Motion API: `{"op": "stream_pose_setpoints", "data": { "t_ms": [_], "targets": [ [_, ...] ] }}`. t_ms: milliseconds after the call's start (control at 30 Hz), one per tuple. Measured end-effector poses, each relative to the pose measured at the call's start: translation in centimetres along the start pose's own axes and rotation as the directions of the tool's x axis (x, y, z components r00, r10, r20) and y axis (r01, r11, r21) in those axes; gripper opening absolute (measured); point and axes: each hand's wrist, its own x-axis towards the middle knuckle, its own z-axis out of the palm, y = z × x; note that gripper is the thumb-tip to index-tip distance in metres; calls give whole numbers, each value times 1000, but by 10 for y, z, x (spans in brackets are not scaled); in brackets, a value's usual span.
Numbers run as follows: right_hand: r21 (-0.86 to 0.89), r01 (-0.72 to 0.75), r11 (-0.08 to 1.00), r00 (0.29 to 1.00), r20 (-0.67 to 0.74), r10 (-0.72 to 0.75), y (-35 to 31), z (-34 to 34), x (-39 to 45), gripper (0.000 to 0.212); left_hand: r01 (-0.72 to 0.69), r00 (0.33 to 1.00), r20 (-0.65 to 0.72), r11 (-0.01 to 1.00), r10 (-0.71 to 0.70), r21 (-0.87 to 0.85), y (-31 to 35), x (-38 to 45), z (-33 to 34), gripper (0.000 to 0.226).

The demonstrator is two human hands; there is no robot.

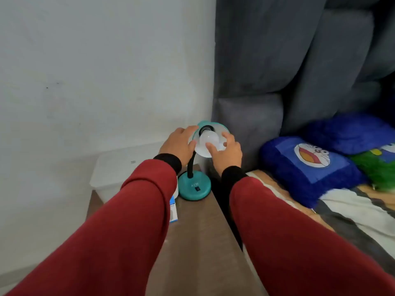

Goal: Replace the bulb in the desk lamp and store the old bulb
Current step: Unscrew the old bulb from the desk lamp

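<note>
1. The bulb [208, 144] is sitting in the socket of the teal desk lamp [194, 186], with its long axis tilting out of the shade [215, 130] toward the camera and slightly down; the coming twist looks set to turn about that axis.
2. The right hand [225, 151] is curling around the bulb from the lamp's bed side, fingers half closed with thumb and fingertips touching the glass globe; it is the nearer hand and the one on the bulb.
3. The left hand [178, 145] is cupping the shade rim from the wall side, fingers loosely bent, apparently steadying the lamp head, not gripping the bulb.
4. Whether the bulb is being loosened or tightened cannot be told here.
5. The lamp base is standing at the far end of a brown tabletop [203, 242], and a small blue-and-white box [173, 212] is lying just beside the base, partly hidden by the left sleeve.
6. A white lidded bin [119, 169] is sitting beyond the lamp toward the wall; a grey headboard [277, 60] and a blue cartoon cushion [307, 167] are lying on the lamp's other side.
</note>
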Motion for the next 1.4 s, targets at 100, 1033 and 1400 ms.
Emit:
{"op": "stream_pose_setpoints", "data": {
  "t_ms": [100, 1033, 1400],
  "targets": [
    [162, -76, 984, 997, -19, 80, 4, 14, 9, 64, -38, 999, 11, 995, 39, -95, -4, 16, 9, 46],
    [-57, 96, 994, 992, -76, -100, 24, 44, 36, 68, 5, 1000, -21, 922, -14, -387, -21, 40, 29, 41],
    [4, 123, 992, 988, -98, -122, 24, 45, 36, 74, 22, 999, -27, 914, -36, -404, -20, 41, 31, 40]
  ]
}}
